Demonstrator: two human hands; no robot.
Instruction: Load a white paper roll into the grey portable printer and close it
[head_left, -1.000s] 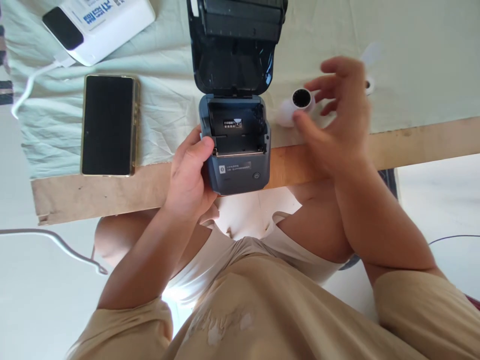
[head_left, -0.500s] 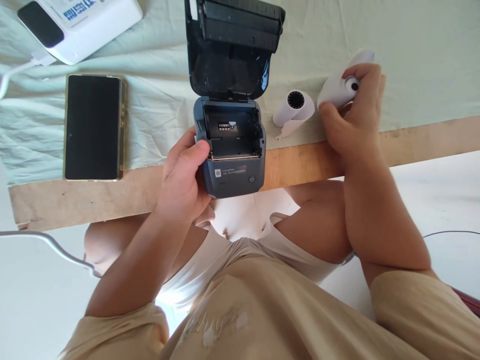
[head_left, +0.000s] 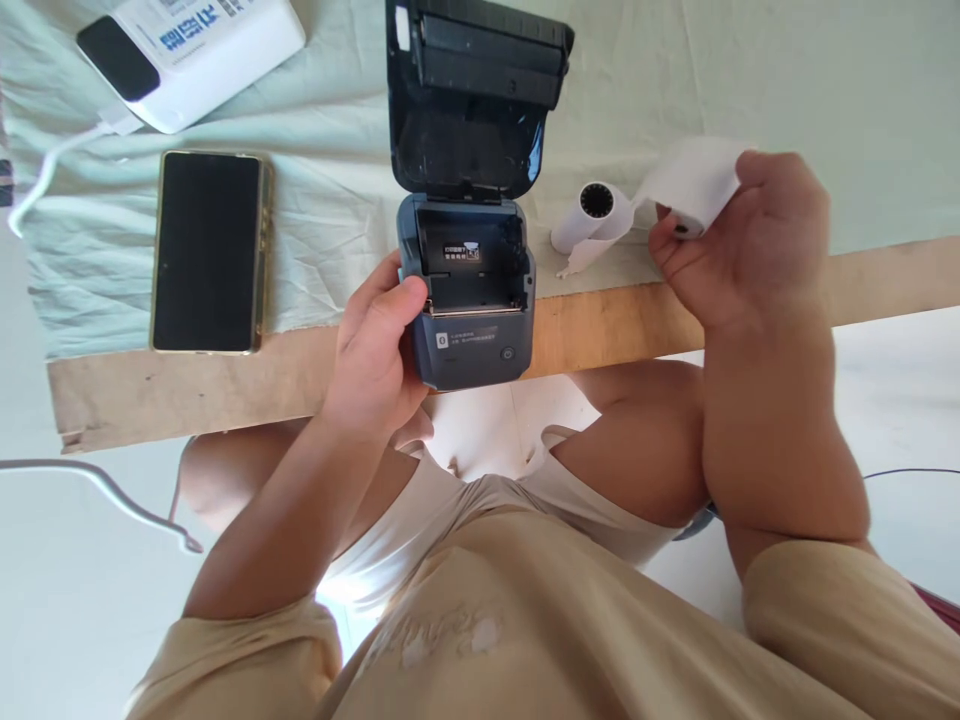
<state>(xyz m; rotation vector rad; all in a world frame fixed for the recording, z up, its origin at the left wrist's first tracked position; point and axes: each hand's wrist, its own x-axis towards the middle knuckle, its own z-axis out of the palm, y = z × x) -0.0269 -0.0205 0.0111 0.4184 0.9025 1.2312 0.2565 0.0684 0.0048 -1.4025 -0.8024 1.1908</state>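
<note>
My left hand [head_left: 382, 345] grips the left side of a dark label printer [head_left: 474, 345], thumb on its front edge. The printer's black lid [head_left: 469, 130] is swung up, and its paper bay shows nothing but a small printed sticker inside. On the right, my right hand [head_left: 757, 230] is closed on a white paper roll [head_left: 694, 190], whose loose strip curves out to the left; the fingers are slightly blurred. Between the printer and that hand, a second white roll [head_left: 585, 222] with a black core stands tilted on the cloth, a torn paper end at its base.
A tablet [head_left: 208, 252] in a clear case lies at the left. Behind it is a white device [head_left: 202, 65] with a dark panel and a plugged-in white cable [head_left: 56, 170]. Green cloth [head_left: 847, 80] covers the table, whose bare wooden edge [head_left: 615, 325] runs along the front.
My right hand has turned over and lifted the paper roll, shifting a little right and toward me. More loose paper shows on the roll. My left hand still holds the printer.
</note>
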